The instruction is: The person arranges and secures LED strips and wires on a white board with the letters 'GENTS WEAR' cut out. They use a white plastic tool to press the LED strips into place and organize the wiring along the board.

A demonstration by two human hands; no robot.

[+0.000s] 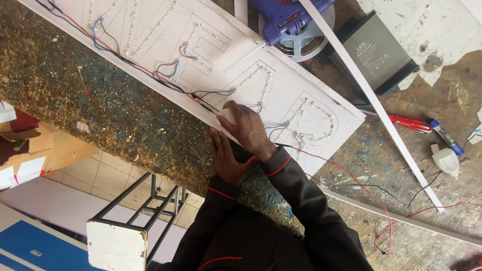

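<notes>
two hands on white sign board (281,95) edge | right hand (247,128) flat, pressing red-black wires (201,98) | left hand (226,158) open, bracing | led strips (306,118) laid in every letter; wiring loose

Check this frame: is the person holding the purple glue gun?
No. The glue gun lies untouched at the far end of the white board, while both the left hand and right hand rest at the board's near edge.
</notes>
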